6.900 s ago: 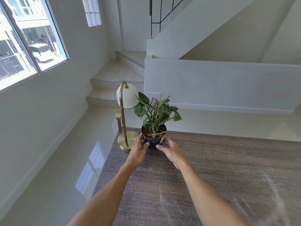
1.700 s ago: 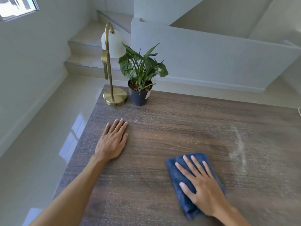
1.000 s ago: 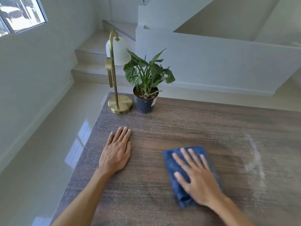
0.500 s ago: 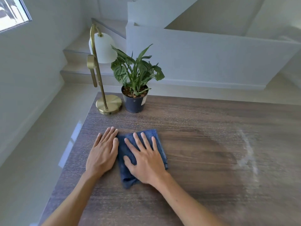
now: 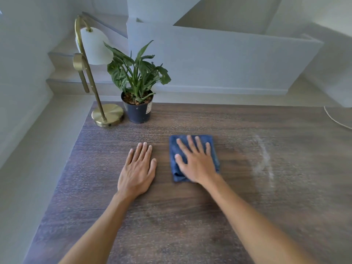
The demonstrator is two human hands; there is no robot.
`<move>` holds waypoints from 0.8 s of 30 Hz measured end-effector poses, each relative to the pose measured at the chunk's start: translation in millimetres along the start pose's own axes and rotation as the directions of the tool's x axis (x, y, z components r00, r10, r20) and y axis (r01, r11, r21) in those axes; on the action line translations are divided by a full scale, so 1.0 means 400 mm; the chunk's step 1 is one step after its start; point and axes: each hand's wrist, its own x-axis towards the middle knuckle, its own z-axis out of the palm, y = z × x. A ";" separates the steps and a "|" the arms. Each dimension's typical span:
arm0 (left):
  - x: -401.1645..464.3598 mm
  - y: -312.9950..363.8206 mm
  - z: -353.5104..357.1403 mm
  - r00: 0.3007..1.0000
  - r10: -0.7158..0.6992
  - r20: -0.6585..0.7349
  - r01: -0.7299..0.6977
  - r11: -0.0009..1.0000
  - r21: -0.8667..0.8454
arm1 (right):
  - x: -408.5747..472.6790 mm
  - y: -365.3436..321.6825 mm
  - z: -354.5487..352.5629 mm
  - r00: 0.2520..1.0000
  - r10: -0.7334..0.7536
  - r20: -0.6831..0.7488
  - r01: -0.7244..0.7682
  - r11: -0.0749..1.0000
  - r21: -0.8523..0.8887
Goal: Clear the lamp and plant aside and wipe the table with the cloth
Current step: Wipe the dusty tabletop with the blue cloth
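A folded blue cloth (image 5: 213, 145) lies flat on the dark wooden table (image 5: 190, 216), a little past its middle. My right hand (image 5: 195, 161) presses flat on the cloth with fingers spread. My left hand (image 5: 138, 169) rests palm down on the bare wood just left of the cloth, holding nothing. At the table's far left corner stand a brass lamp (image 5: 106, 115) with a white shade and, right beside it, a green plant in a dark pot (image 5: 138, 111).
A whitish dusty streak (image 5: 263, 159) marks the wood to the right of the cloth. A thin white cord (image 5: 335, 120) lies at the far right edge. Beyond the table are a pale floor, steps and a low white wall (image 5: 219, 60).
My right hand has slid the cloth to the right, away from my left hand, which stays flat on the wood. Lamp and plant have not moved.
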 end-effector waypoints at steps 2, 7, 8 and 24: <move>-0.002 -0.001 0.007 1.000 0.028 -0.004 -0.028 1.000 0.005 | -0.128 -0.075 0.015 0.985 -0.170 -0.040 0.171 0.985 0.028; -0.011 0.000 0.004 0.999 0.041 0.008 -0.041 0.999 -0.007 | -0.456 0.176 -0.033 0.949 -0.308 0.067 0.311 0.950 -0.031; -0.011 0.001 0.003 0.999 0.041 0.012 -0.041 0.999 -0.001 | -0.475 0.272 -0.046 0.974 -0.216 0.072 0.221 0.973 -0.071; -0.020 0.058 0.004 0.998 0.012 0.060 -0.012 1.000 0.002 | -0.421 0.243 -0.046 0.943 -0.325 0.076 0.322 0.946 0.046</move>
